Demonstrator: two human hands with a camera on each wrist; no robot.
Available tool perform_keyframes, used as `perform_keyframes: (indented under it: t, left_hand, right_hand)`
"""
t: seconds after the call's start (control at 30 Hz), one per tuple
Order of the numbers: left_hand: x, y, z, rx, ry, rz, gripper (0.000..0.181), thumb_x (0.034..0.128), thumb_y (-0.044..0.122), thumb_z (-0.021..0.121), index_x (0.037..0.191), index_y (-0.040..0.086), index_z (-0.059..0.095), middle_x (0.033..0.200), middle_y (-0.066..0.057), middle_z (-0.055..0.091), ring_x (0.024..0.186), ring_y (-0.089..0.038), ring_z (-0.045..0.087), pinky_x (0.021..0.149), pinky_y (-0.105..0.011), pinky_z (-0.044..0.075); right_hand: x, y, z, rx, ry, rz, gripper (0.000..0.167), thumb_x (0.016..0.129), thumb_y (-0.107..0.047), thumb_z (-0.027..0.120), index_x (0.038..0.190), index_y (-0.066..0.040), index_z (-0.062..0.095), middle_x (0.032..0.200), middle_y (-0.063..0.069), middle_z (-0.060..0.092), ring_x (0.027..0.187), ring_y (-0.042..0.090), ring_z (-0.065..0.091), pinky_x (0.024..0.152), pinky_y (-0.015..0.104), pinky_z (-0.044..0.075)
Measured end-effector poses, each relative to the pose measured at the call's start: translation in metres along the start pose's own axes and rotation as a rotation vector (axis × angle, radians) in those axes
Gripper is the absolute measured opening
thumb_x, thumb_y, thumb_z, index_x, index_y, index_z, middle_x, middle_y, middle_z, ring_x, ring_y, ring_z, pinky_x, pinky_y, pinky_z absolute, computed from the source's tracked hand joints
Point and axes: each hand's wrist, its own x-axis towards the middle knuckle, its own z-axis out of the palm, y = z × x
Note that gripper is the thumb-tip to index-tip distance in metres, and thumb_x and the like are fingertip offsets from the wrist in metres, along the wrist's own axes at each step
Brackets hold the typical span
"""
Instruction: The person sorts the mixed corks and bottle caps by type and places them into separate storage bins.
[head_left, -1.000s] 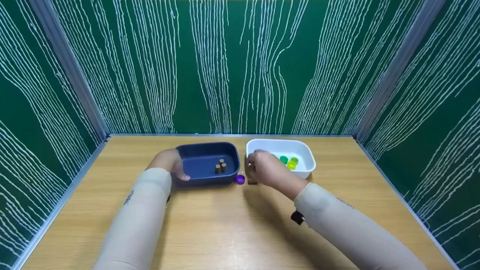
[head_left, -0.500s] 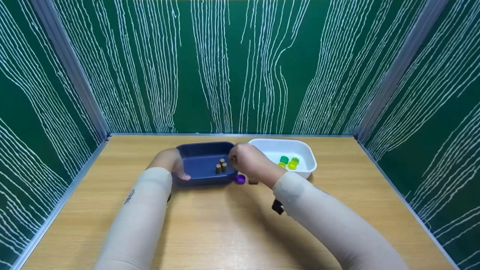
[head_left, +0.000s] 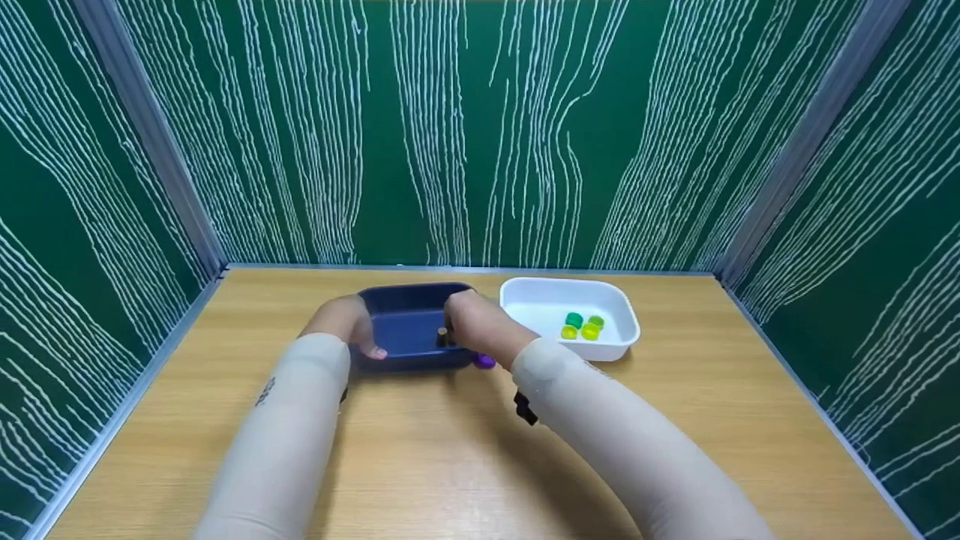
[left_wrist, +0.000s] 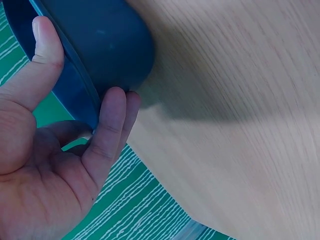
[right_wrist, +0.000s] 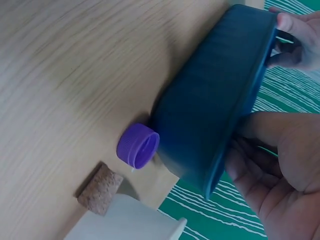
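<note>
My left hand (head_left: pixel 341 322) grips the left end of the dark blue tray (head_left: pixel 401 300). In the left wrist view its thumb lies along the rim and fingers press the outer wall. My right hand (head_left: pixel 480 322) reaches over the tray's right end with bent fingers. Its fingertips are hidden behind the rim in the right wrist view, so what they hold does not show. One cork (head_left: pixel 442 337) stands inside the tray beside that hand. Outside, a purple bottle cap (right_wrist: pixel 138 145) lies against the tray wall, and another cork (right_wrist: pixel 100 189) lies near the white tray (right_wrist: pixel 122 220).
On the right, the white tray holds several caps, including a dark green cap (head_left: pixel 574 320) and a yellow cap (head_left: pixel 591 331). Green walls with white lines (head_left: pixel 517 135) border the wooden table (head_left: pixel 420 450) at the back and sides.
My right hand has moved left from the white tray, over the gap, into the right end of the dark blue tray, covering some corks there. My left hand keeps its grip.
</note>
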Motion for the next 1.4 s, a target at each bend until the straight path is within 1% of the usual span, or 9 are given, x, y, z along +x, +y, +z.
perform_keyframes:
  t: [0.17, 0.33, 0.43, 0.57, 0.8, 0.9, 1.03, 1.17, 1.4]
  left_hand:
    - [-0.001, 0.004, 0.001, 0.017, 0.0, 0.005, 0.103, 0.0974, 0.047, 0.091, 0.165, -0.014, 0.042, 0.173, -0.029, 0.049, 0.162, -0.044, 0.047, 0.14, -0.055, 0.038]
    - [0.001, 0.007, 0.002, -0.035, 0.005, -0.015, 0.101, 0.0962, 0.043, 0.093, 0.166, -0.011, 0.044, 0.173, -0.028, 0.049, 0.162, -0.043, 0.047, 0.139, -0.056, 0.038]
    - [0.003, 0.009, 0.003, -0.071, 0.007, -0.031, 0.103, 0.0943, 0.041, 0.095, 0.167, -0.01, 0.043, 0.174, -0.027, 0.049, 0.162, -0.043, 0.047, 0.139, -0.057, 0.038]
    - [-0.003, 0.013, 0.001, -0.069, -0.011, -0.038, 0.105, 0.0938, 0.042, 0.095, 0.168, -0.01, 0.041, 0.175, -0.027, 0.047, 0.162, -0.043, 0.046, 0.139, -0.056, 0.038]
    - [-0.012, 0.018, -0.002, 0.069, -0.036, -0.008, 0.101, 0.0979, 0.047, 0.09, 0.165, -0.013, 0.045, 0.176, -0.027, 0.047, 0.167, -0.041, 0.043, 0.141, -0.051, 0.035]
    - [-0.013, 0.016, -0.003, 0.057, -0.031, -0.009, 0.101, 0.0976, 0.046, 0.09, 0.165, -0.014, 0.044, 0.175, -0.027, 0.047, 0.166, -0.042, 0.043, 0.141, -0.052, 0.036]
    - [-0.011, 0.012, -0.002, 0.045, -0.025, -0.006, 0.103, 0.0972, 0.046, 0.091, 0.166, -0.014, 0.042, 0.175, -0.028, 0.047, 0.166, -0.043, 0.043, 0.141, -0.053, 0.036]
    - [-0.006, 0.006, -0.003, 0.057, -0.024, 0.002, 0.101, 0.0986, 0.046, 0.089, 0.165, -0.014, 0.043, 0.174, -0.028, 0.048, 0.165, -0.042, 0.045, 0.141, -0.052, 0.036]
    - [-0.003, 0.001, -0.001, -0.004, 0.0, 0.001, 0.101, 0.0969, 0.043, 0.092, 0.165, -0.013, 0.044, 0.173, -0.029, 0.049, 0.163, -0.045, 0.046, 0.139, -0.056, 0.038]
  right_hand:
    - [0.006, 0.003, 0.005, 0.019, -0.039, 0.038, 0.01, 0.109, -0.008, 0.075, 0.115, -0.008, 0.083, 0.103, 0.006, 0.082, 0.09, 0.023, 0.077, 0.089, 0.038, 0.07]
    - [0.008, 0.007, 0.008, 0.047, -0.065, 0.061, 0.011, 0.111, -0.007, 0.07, 0.113, -0.011, 0.08, 0.1, 0.003, 0.077, 0.09, 0.024, 0.074, 0.08, 0.035, 0.064]
    - [0.009, 0.01, 0.01, 0.115, -0.066, 0.087, 0.011, 0.112, -0.009, 0.067, 0.114, -0.012, 0.078, 0.099, 0.004, 0.074, 0.092, 0.025, 0.073, 0.075, 0.035, 0.06]
    - [0.011, 0.013, 0.014, 0.189, -0.056, 0.141, 0.012, 0.114, -0.014, 0.063, 0.114, -0.015, 0.075, 0.102, 0.005, 0.072, 0.096, 0.027, 0.071, 0.073, 0.037, 0.059]
    - [0.013, 0.012, 0.017, -0.051, 0.01, 0.071, 0.014, 0.109, -0.004, 0.063, 0.111, -0.015, 0.072, 0.107, 0.004, 0.073, 0.095, 0.024, 0.067, 0.081, 0.039, 0.061]
    - [0.012, 0.009, 0.016, -0.004, -0.007, 0.107, 0.014, 0.108, -0.003, 0.066, 0.11, -0.017, 0.07, 0.104, 0.005, 0.072, 0.093, 0.025, 0.068, 0.074, 0.038, 0.062]
    - [0.01, 0.005, 0.011, -0.019, 0.011, 0.073, 0.009, 0.11, -0.011, 0.071, 0.102, -0.013, 0.074, 0.094, 0.005, 0.072, 0.083, 0.024, 0.068, 0.066, 0.035, 0.061]
    - [0.005, -0.003, 0.001, -0.102, 0.04, -0.004, 0.016, 0.112, -0.02, 0.072, 0.101, -0.009, 0.077, 0.089, 0.005, 0.071, 0.079, 0.022, 0.067, 0.069, 0.034, 0.059]
    - [-0.018, -0.004, -0.022, -0.078, 0.081, 0.002, 0.01, 0.109, -0.018, 0.074, 0.106, -0.01, 0.078, 0.093, 0.005, 0.075, 0.081, 0.021, 0.071, 0.073, 0.035, 0.066]
